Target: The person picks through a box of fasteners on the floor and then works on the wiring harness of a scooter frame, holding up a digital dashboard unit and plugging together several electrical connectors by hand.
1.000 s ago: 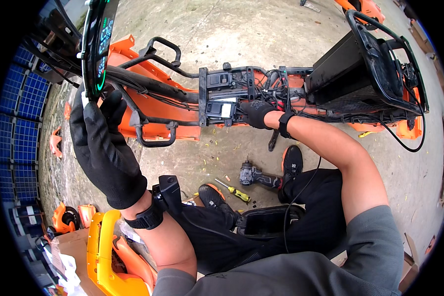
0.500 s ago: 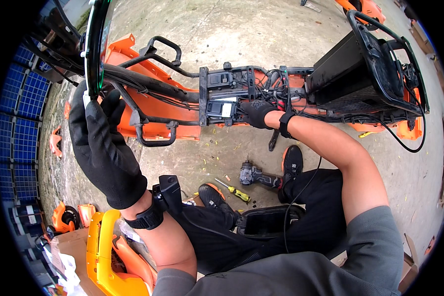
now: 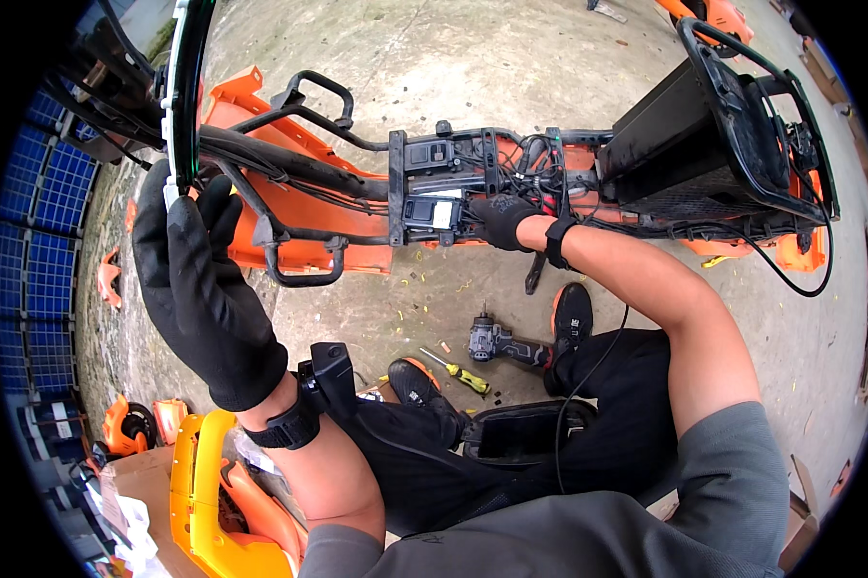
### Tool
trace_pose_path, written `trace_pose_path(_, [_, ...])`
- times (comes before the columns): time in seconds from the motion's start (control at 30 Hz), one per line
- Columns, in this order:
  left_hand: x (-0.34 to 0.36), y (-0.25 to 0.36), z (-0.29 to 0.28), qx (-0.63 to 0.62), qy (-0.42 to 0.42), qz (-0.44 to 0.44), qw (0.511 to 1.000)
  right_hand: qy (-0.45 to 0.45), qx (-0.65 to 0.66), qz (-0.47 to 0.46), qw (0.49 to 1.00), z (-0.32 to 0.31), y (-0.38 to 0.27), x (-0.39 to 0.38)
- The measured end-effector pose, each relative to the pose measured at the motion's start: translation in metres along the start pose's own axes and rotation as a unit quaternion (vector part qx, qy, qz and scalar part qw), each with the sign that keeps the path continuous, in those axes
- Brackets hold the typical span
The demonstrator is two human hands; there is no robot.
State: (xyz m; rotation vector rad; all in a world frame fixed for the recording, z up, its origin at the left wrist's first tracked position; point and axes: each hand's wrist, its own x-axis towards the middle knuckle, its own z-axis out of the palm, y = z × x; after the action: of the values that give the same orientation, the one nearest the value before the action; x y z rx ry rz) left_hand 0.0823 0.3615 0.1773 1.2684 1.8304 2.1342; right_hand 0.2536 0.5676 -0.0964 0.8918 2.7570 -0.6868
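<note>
The left hand (image 3: 203,289) pinches the display (image 3: 189,106) by its lower edge, raised above the left end of the frame (image 3: 396,193). Held edge-on there, with its face toward the frame's right, it probably stays clear of the bars and leaves the frame's middle free for the right hand (image 3: 503,223). That hand reaches in among the wires (image 3: 528,173), just beside a black box (image 3: 430,214); its fingertips are hidden, so whether they grip anything cannot be told. The drill (image 3: 497,343) and screwdriver (image 3: 465,377) lie on the ground on the frame's near side, likely put there for easy reach. Nearer the person than the frame, the tray (image 3: 526,414) sits between the legs (image 3: 631,385), its inside too dark to show any contents. The tub (image 3: 660,135) stands at the frame's right end, its inside out of sight. Well off the frame's near left, a yellow panel (image 3: 193,491) overlaps a carton (image 3: 135,477); whether it rests inside cannot be told
</note>
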Motion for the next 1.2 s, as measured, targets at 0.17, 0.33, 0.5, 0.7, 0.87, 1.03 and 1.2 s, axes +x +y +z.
trace_pose_path(0.17, [0.0,-0.002,-0.003,-0.028,-0.009,0.001,1.0,-0.006,-0.006,-0.005,1.0,0.0,0.0,0.001])
trace_pose_path(0.33, [0.001,-0.004,-0.003,-0.039,-0.012,0.004,0.999,0.002,-0.01,-0.009,1.0,0.002,0.001,0.001])
trace_pose_path(0.5, [0.0,-0.001,0.001,-0.044,0.003,0.007,0.999,-0.007,-0.006,-0.005,1.0,0.001,0.001,0.0])
trace_pose_path(0.7, [-0.001,0.001,0.001,-0.033,-0.008,0.022,0.999,-0.015,-0.006,-0.001,1.0,-0.007,-0.005,-0.005])
trace_pose_path(0.87, [-0.001,-0.003,0.0,-0.024,0.0,0.023,0.999,-0.019,-0.001,0.001,1.0,-0.01,-0.006,-0.006])
trace_pose_path(1.03, [-0.001,0.0,0.002,0.001,-0.009,0.033,0.999,-0.017,-0.002,-0.003,1.0,-0.008,-0.003,-0.005])
trace_pose_path(1.2, [0.0,-0.003,-0.001,-0.013,-0.002,0.003,1.0,-0.027,0.006,-0.001,1.0,-0.013,-0.008,-0.006])
